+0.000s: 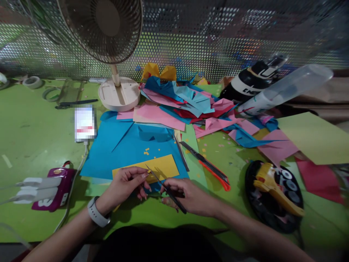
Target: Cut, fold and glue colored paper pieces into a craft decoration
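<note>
My left hand [131, 181], with a watch on its wrist, pinches a tiny yellow paper piece [149, 171] between thumb and forefinger. My right hand [185, 194] is wrapped round a pair of scissors [174, 199], whose blades point up and left to that piece. Beneath the hands lies a yellow paper strip [166, 168] on blue paper sheets [109, 145]. Small yellow scraps [146, 151] are scattered just beyond the strip. A folded blue paper shape [154, 134] sits farther back. To the right rests an orange utility knife [208, 165].
Behind the sheets are a fan [120, 94] and a heap of coloured paper [177, 96]. A phone [85, 123] and a purple power strip [56, 191] lie left. At right are a black bottle [245, 85], a clear bottle [294, 87] and a yellow-handled tool [280, 196] on a black round tray.
</note>
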A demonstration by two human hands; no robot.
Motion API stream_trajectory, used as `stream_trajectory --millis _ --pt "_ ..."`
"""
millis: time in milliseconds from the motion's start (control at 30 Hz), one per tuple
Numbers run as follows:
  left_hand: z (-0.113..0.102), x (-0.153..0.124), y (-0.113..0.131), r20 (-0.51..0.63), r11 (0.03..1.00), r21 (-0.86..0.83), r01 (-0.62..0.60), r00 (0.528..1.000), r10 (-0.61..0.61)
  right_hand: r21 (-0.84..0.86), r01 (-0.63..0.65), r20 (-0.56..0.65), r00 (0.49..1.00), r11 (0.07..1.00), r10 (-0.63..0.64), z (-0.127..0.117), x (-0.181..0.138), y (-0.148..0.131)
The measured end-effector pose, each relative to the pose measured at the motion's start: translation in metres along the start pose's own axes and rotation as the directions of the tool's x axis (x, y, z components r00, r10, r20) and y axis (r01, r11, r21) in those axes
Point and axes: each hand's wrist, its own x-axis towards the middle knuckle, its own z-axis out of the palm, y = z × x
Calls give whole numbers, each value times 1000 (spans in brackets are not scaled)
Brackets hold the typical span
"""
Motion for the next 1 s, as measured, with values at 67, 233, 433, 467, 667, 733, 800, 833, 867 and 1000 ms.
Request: stream_trajectory --millis 67,233,433,467,667,733,800,833,867,1000 --pt "0 0 0 0 1000 1 -5 1000 5 -2 0 -5 1000 1000 0 0 0 0" --pt "-1 0 1 -7 1000 15 0 1000 0 -8 -5 -23 1000 1000 5 1 1 3" --pt "-1 0 3 -22 998 35 49 999 -48 42 -18 -63 998 999 21 1 3 2" --pt "0 0 3 -28 998 37 52 998 -51 45 -22 -66 998 999 25 1 3 2" --pt "0 1 2 -51 999 27 28 998 -26 43 -15 -53 998 999 17 1 3 5" --pt "0 1 2 -48 1000 17 16 999 -15 51 5 -52 999 999 -2 1 3 7" --pt "0 1 2 -46 1000 8 8 999 -8 61 11 -54 999 998 -8 1 3 8" --pt "-1 0 2 -42 1000 5 6 999 -6 73 5 -50 999 997 -1 1 2 8" --pt "-1 0 2 -38 1000 2 5 999 -5 91 -10 -40 999 996 13 2 2 8" --pt "-1 0 1 -20 1000 -6 3 1000 -3 190 -89 18 996 978 87 3 1 5"
